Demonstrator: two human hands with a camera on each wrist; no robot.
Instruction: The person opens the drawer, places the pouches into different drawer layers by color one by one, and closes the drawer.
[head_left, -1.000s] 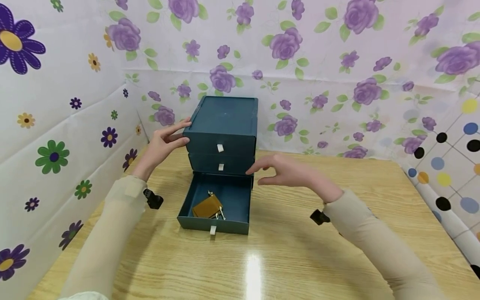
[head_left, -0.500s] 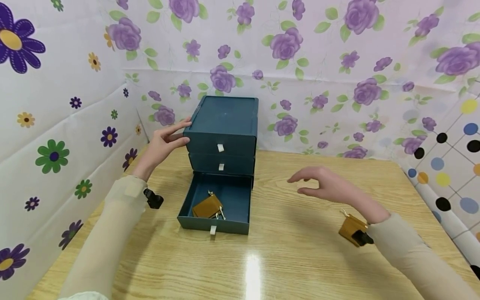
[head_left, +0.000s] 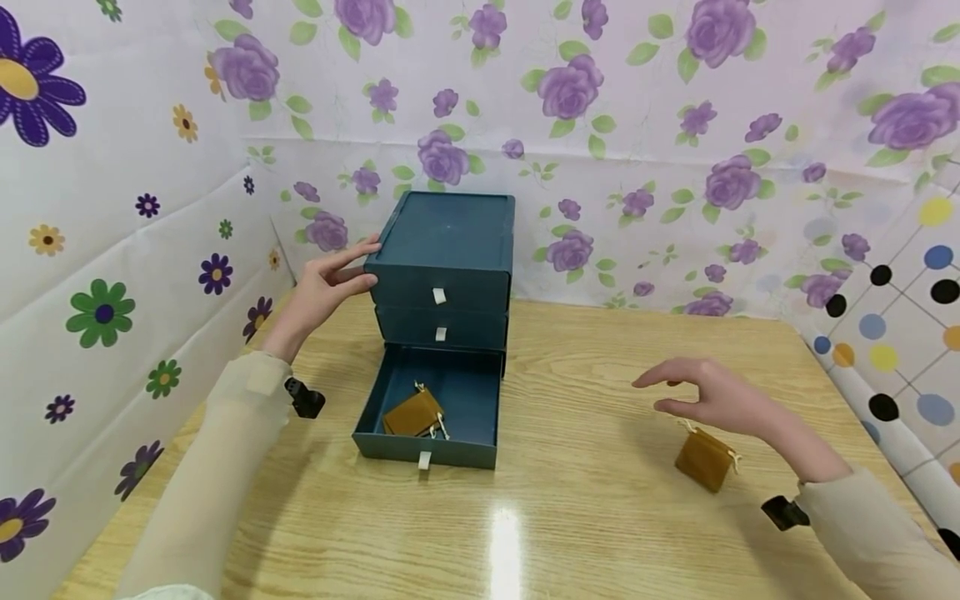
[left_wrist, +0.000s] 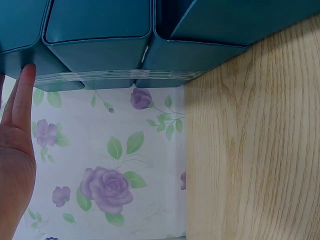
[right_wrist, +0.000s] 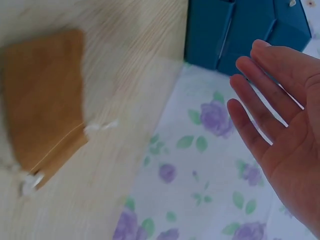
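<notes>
A dark teal drawer unit (head_left: 442, 287) stands on the table, its bottom drawer (head_left: 472, 400) pulled out. Inside that drawer lies a brown drawstring pouch (head_left: 414, 413) with pale cords; something seems to lie under it. My left hand (head_left: 318, 292) rests against the upper left side of the unit, fingers mostly straight, as the left wrist view also shows. Over the right part of the table hovers my right hand (head_left: 712, 396), fingers relaxed and holding nothing. Just below it another brown drawstring pouch (head_left: 705, 461) lies on the table; the right wrist view shows this pouch (right_wrist: 47, 95) up close.
The wooden table (head_left: 600, 517) runs up to a flowered cloth backdrop (head_left: 637, 167) behind the unit. Another flowered cloth (head_left: 150, 292) hangs along the left, and a dotted cloth (head_left: 900, 350) borders the right. White tabs mark the two closed drawers.
My right hand has moved right, away from the drawer unit, and the pouch on the table has come into sight from behind the right arm. My left hand stays put.
</notes>
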